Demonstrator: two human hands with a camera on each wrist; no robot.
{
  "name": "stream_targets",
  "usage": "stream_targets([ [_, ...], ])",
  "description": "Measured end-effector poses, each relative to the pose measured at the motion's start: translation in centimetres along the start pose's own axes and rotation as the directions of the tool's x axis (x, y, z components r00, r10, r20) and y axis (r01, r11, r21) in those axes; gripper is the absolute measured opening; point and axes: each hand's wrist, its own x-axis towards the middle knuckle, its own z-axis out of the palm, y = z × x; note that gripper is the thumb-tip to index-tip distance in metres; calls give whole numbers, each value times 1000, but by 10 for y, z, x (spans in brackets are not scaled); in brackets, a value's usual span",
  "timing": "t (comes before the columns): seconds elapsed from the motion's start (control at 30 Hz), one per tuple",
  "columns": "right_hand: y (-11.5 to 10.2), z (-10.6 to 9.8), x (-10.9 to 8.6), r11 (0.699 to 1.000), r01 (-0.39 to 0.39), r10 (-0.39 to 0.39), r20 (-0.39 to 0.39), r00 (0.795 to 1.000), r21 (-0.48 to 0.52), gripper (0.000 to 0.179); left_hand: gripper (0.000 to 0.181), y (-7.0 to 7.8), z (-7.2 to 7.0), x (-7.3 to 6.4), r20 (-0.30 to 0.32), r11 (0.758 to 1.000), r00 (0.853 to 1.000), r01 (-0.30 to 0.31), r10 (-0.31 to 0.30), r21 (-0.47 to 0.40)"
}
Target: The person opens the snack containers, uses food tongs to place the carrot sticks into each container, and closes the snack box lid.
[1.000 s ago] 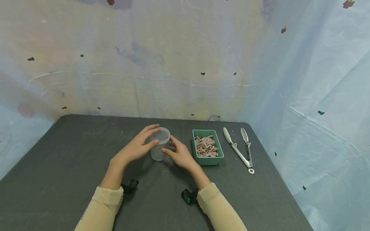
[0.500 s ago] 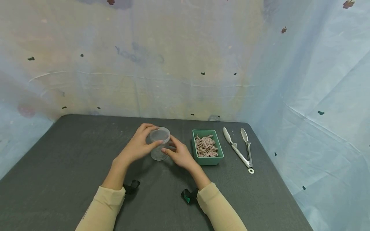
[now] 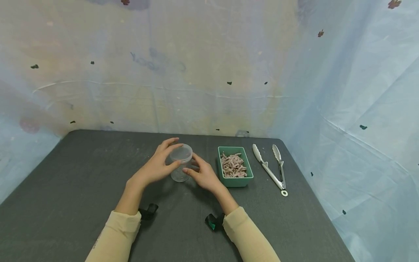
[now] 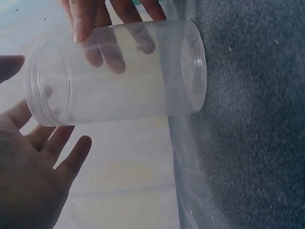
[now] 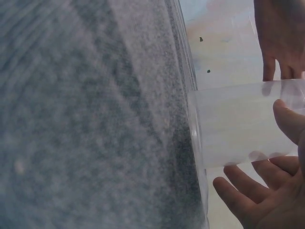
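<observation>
Compared with half a second ago, the fingers of the left hand (image 3: 155, 167) have loosened and spread a little at the top of the clear jar (image 3: 179, 175), while the right hand (image 3: 206, 176) and the jar have kept their places. The left hand is slack rather than clasped: its fingers fan out around the lid (image 3: 181, 153), and in the left wrist view the thumb stands apart from it; whether any fingertip there touches the lid, one cannot tell. The right hand grips the jar's side, thumb on the near face and fingers round the back, where they show through the plastic. The jar stands upright on the dark table (image 3: 82, 189), between the two hands, with the translucent lid on top.

Just beyond the right hand sits a green tray (image 3: 235, 182), holding a heap of pinkish-grey, finger-like pieces (image 3: 234, 165). To the right of that tray, a pair of metal tongs (image 3: 272, 177) lies spread apart, ring end toward the person. Both forearms wear cream sleeves (image 3: 114, 233), with a black device (image 3: 213, 222) at each wrist. Behind the table hangs a pale sheet (image 3: 196, 54) marked with small dark patches, and it continues down the right side
</observation>
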Motion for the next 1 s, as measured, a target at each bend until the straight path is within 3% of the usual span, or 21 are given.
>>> stream_targets([
  [0.13,0,0,0,1000,7,-7,-1,1000,15,72,57,1,-2,-1,40,1000,999,-16,17,-19],
  [0.23,0,0,0,1000,12,-12,-2,1000,16,72,56,1,-1,-1,34,1000,999,-20,20,-11],
  [0.63,0,-1,-1,1000,5,-5,4,1000,-19,73,56,2,4,2,-91,998,996,20,-15,59],
  [1.0,0,-1,-1,1000,6,-6,7,1000,5,73,72,6,8,3,-159,991,983,103,-89,84],
])
